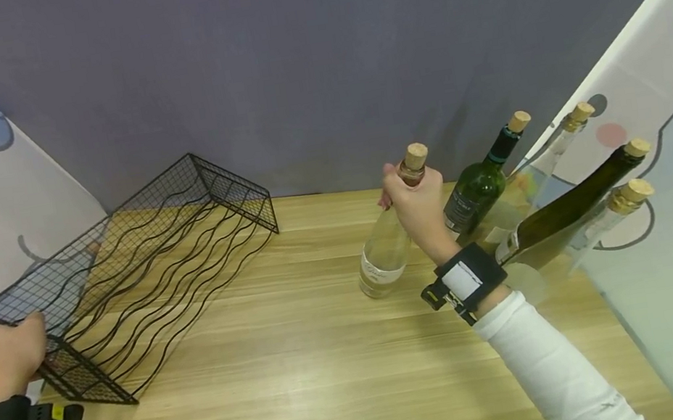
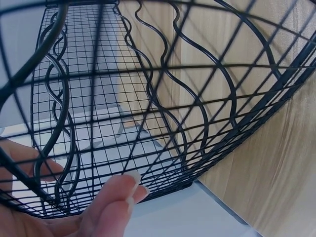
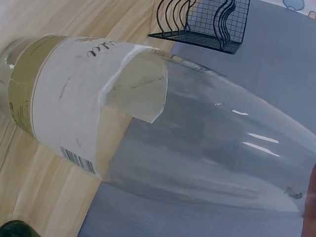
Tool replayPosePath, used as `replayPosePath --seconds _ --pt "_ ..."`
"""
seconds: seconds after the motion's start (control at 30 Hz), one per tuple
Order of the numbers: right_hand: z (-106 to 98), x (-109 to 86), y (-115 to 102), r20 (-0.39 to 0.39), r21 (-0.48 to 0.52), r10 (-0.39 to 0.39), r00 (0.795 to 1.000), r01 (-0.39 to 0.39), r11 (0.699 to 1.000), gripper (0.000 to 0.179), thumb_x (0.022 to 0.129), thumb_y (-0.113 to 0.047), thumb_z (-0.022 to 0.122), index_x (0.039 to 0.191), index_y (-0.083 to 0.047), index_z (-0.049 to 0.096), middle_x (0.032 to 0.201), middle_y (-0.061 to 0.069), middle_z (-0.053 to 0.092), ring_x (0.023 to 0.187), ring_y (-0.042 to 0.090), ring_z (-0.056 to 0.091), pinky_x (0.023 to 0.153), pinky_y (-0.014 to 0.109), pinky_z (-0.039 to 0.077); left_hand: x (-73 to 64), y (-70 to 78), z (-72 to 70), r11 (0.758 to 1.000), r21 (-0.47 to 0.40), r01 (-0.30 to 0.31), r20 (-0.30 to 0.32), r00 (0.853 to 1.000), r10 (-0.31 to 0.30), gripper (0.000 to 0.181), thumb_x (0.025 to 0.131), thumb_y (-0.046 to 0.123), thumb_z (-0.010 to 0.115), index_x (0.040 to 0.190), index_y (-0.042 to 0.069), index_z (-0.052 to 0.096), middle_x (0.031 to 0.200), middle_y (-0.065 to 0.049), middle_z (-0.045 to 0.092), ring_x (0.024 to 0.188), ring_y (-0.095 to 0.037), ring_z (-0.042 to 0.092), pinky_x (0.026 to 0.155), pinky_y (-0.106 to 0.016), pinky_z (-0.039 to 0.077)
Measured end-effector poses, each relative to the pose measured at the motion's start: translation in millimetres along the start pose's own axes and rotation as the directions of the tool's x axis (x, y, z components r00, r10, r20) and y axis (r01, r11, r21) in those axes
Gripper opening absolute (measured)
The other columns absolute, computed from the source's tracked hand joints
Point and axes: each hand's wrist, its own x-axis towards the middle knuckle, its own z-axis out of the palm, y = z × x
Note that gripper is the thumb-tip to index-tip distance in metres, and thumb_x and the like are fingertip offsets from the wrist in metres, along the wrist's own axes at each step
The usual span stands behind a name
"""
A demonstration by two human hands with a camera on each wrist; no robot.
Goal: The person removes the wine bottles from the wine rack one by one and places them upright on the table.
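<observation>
My left hand grips the near left corner of a black wire wine rack. In the left wrist view, the left hand's fingers lie about the mesh end of the rack. My right hand holds a clear glass wine bottle by its neck, just under the cork. A white label wraps the bottle's lower part; the right wrist view shows this label with a barcode. Whether the bottle's base touches the table cannot be told.
A wooden table lies below, with a grey wall behind. To the right of my right hand stand a green bottle, a dark bottle and clear bottles, one a clear bottle near the front, all corked. A patterned sheet borders the right side.
</observation>
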Motion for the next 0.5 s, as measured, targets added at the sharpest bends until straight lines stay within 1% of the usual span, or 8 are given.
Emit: replayPosePath --seconds 0.07,0.13,0.3,0.43,0.5 --pt "-0.3 0.0 0.8 -0.001 0.002 -0.004 1.0 0.004 1.0 0.039 0.089 0.007 0.051 0.054 -0.013 0.049 0.044 -0.007 0.051 0.04 0.011 0.053 0.046 0.018 0.052 0.4 0.4 -0.4 1.0 0.001 0.006 0.006 1.0 -0.006 0.065 0.098 0.034 0.028 0.1 -0.027 0.049 0.045 -0.012 0.056 0.045 -0.03 0.056 0.04 -0.038 0.041" --pt "-0.4 0.1 0.6 0.002 0.003 -0.007 1.0 0.007 1.0 0.039 0.089 0.007 0.051 0.054 -0.012 0.049 0.044 -0.006 0.051 0.04 0.012 0.053 0.046 0.018 0.052 0.7 0.7 -0.3 1.0 -0.005 0.013 0.007 1.0 -0.013 0.065 0.098 0.034 0.028 0.101 -0.028 0.049 0.044 -0.011 0.057 0.044 -0.03 0.056 0.04 -0.038 0.042" --pt "-2.1 1.5 -1.0 -0.005 -0.006 -0.024 1.0 0.024 1.0 0.04 0.088 0.008 0.05 0.055 -0.014 0.049 0.044 0.0 0.05 0.04 0.018 0.053 0.046 0.018 0.051 0.9 1.6 0.5 1.0 0.003 0.019 0.002 1.0 -0.019 0.064 0.098 0.034 0.028 0.096 -0.025 0.052 0.043 -0.011 0.056 0.044 -0.029 0.056 0.04 -0.038 0.041" --pt "-6.2 4.2 1.0 -0.024 -0.023 -0.021 0.999 0.021 1.0 0.04 0.088 0.008 0.051 0.053 -0.011 0.05 0.043 -0.004 0.051 0.039 0.016 0.052 0.046 0.018 0.05 0.2 2.7 0.4 1.0 0.014 0.028 0.007 1.0 -0.028 0.064 0.099 0.035 0.027 0.092 -0.023 0.054 0.043 -0.011 0.056 0.045 -0.03 0.056 0.041 -0.038 0.041" --pt "-8.8 5.4 2.7 -0.032 -0.032 -0.017 0.999 0.016 0.999 0.039 0.088 0.007 0.051 0.052 -0.006 0.05 0.042 -0.006 0.051 0.038 0.016 0.052 0.046 0.018 0.05 -0.2 3.7 -0.6 0.999 0.011 0.035 0.011 0.999 -0.035 0.064 0.099 0.035 0.027 0.092 -0.023 0.053 0.044 -0.011 0.056 0.046 -0.03 0.056 0.041 -0.038 0.041"
